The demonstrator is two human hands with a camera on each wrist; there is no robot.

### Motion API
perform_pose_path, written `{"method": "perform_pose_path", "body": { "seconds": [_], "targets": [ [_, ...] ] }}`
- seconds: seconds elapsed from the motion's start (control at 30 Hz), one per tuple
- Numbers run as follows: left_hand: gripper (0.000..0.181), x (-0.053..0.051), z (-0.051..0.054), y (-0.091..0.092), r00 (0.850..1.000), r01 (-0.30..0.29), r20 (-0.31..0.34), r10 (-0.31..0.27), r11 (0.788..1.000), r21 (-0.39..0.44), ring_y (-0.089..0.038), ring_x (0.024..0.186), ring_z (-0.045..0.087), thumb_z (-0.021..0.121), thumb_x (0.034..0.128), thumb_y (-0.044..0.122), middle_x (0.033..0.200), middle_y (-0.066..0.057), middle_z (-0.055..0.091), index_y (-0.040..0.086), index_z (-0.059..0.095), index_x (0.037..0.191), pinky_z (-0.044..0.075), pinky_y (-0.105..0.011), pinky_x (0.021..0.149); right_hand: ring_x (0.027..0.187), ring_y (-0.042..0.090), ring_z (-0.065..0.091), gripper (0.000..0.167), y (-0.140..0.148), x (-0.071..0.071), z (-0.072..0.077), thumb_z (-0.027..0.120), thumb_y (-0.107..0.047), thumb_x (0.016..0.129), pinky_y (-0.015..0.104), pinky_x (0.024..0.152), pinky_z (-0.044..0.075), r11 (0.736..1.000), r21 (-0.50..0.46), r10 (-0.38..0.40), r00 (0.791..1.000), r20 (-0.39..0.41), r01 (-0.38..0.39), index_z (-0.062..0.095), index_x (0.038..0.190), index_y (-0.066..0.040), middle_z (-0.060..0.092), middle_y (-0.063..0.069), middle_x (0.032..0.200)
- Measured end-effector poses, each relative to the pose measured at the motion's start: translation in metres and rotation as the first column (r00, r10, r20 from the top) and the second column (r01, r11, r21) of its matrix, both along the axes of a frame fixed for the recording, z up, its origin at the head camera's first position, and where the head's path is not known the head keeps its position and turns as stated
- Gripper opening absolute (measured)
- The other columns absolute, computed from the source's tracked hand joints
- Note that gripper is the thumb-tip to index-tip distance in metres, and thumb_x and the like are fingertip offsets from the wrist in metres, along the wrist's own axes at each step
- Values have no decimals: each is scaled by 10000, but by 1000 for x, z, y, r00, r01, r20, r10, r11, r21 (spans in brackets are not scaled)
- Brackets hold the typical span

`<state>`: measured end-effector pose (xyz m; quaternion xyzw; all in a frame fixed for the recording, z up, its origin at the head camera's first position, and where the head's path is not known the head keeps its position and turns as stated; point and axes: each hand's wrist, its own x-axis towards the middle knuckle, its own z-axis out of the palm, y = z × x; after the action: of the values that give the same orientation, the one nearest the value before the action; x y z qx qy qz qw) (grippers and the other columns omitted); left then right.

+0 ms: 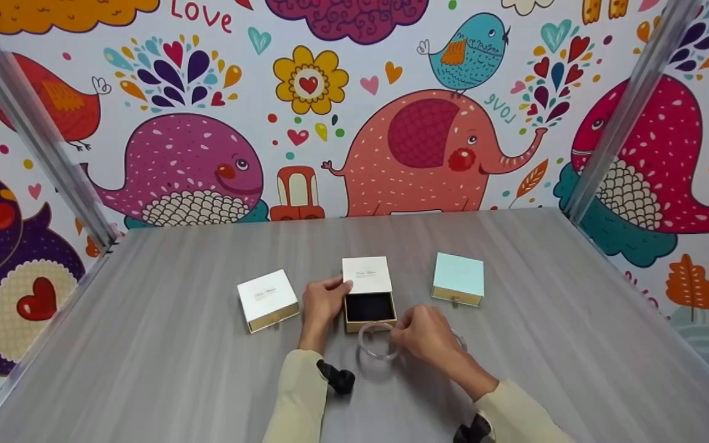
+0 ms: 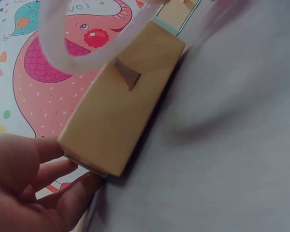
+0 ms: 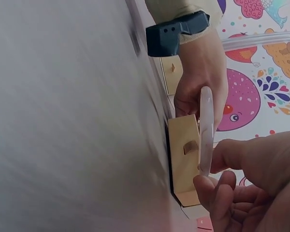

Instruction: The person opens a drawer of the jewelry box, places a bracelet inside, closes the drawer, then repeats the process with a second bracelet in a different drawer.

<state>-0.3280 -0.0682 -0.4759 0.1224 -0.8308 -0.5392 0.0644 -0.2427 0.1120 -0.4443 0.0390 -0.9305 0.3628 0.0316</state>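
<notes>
The middle white box (image 1: 365,274) has its drawer pulled out toward the person, showing a black lining (image 1: 370,307). My left hand (image 1: 322,307) grips the box at its left side; in the left wrist view the fingers hold the end by the gold drawer front (image 2: 116,106) with its small ribbon tab. My right hand (image 1: 431,335) pinches a clear round bangle (image 1: 379,342) between thumb and fingers, over the drawer's front edge. In the right wrist view the bangle (image 3: 206,130) is seen edge-on beside the drawer front. Part of another clear ring (image 1: 459,339) shows behind the right wrist.
A white box (image 1: 267,299) with a gold front lies left of the left hand. A mint-green box (image 1: 458,278) stands to the right, its drawer shut. Metal posts (image 1: 631,111) and a wall with cartoon animals border the grey table (image 1: 176,344).
</notes>
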Motion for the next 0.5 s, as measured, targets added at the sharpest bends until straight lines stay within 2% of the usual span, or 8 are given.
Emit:
{"method": "perform_pose_path", "body": {
  "seconds": [0.27, 0.5],
  "targets": [
    [319, 1, 0, 0, 1000, 2, -1, -2, 1000, -8, -296, 1218, 642, 751, 874, 280, 1254, -132, 704, 125, 764, 1152, 506, -437, 1009, 498, 76, 459, 199, 0, 0, 0, 720, -13, 783, 202, 461, 344, 1000, -18, 25, 999, 34, -25, 669, 601, -74, 518, -62, 547],
    [317, 2, 2, 1, 1000, 5, 5, -5, 1000, 5, -297, 1221, 640, 749, 873, 278, 1250, -130, 706, 124, 765, 1150, 502, -436, 1017, 503, 80, 459, 185, 0, 1, 2, 721, -1, 772, 205, 466, 350, 999, -19, 36, 999, 26, -35, 666, 607, -66, 520, -55, 555]
  ]
}}
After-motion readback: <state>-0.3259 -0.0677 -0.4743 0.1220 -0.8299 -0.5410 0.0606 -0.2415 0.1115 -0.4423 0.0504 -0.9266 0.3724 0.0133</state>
